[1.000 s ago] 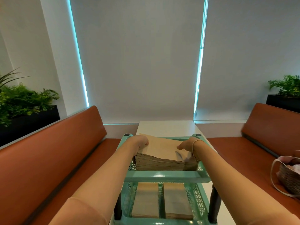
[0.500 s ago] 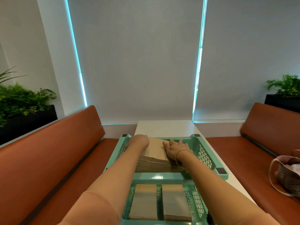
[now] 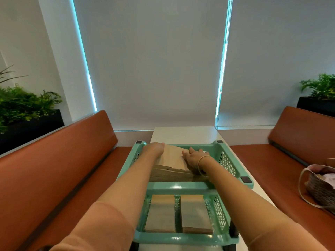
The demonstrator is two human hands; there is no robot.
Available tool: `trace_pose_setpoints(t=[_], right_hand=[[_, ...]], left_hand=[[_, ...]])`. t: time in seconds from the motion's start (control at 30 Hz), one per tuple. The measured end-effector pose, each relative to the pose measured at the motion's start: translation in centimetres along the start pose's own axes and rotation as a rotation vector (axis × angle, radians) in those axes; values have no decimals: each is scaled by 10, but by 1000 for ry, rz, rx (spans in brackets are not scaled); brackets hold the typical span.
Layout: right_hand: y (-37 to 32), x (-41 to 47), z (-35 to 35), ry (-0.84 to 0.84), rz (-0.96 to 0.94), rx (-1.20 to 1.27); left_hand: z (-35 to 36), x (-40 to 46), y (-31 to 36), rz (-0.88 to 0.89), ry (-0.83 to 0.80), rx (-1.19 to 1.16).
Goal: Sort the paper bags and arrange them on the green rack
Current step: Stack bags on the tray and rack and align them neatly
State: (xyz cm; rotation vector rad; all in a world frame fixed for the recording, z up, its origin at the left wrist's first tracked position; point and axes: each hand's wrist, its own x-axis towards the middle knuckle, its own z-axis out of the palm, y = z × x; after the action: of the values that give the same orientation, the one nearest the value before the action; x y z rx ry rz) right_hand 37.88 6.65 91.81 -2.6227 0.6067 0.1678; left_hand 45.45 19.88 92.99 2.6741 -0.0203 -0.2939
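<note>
A thick stack of brown paper bags (image 3: 172,160) lies in the top tray of the green rack (image 3: 228,162), pushed toward the tray's left side. My left hand (image 3: 154,148) curls over the stack's far left corner and grips it. My right hand (image 3: 194,158) lies flat on the stack's right edge, fingers spread, a thin bracelet on the wrist. In the lower tray two smaller piles of paper bags (image 3: 160,212) (image 3: 195,213) rest side by side.
The rack stands on a white table (image 3: 183,134) between two brown benches (image 3: 72,160) (image 3: 290,156). A woven bag (image 3: 320,187) sits on the right bench. Planters stand behind both benches, and closed blinds fill the wall ahead.
The stack has shifted left in the top tray, leaving its right part bare. My right hand moved from the stack's right corner to lie flat on its right edge.
</note>
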Motion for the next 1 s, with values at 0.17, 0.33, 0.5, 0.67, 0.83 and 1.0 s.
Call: trace_pose_setpoints(t=[0.17,0.33,0.5,0.67,0.83,1.0], right_hand=[[10,-15,-28,-8,3,17],[12,-28,-38,-14,21,70],[7,-37,-35,-51,8,80],[9,-40,-36,-31,14,94],[11,-47,-38,-31,43,206],[11,-58,-37,50,24,220]], left_hand=[[-19,-11,-4,-33,-129,-363],[-24,-28,-14,-180,-306,-512],[-18,-30,-16,-180,-314,-517],[-18,-41,-14,-178,-331,-550],[-16,-34,-20,-126,-304,-554],[-23,-62,-16,-63,-145,-612]])
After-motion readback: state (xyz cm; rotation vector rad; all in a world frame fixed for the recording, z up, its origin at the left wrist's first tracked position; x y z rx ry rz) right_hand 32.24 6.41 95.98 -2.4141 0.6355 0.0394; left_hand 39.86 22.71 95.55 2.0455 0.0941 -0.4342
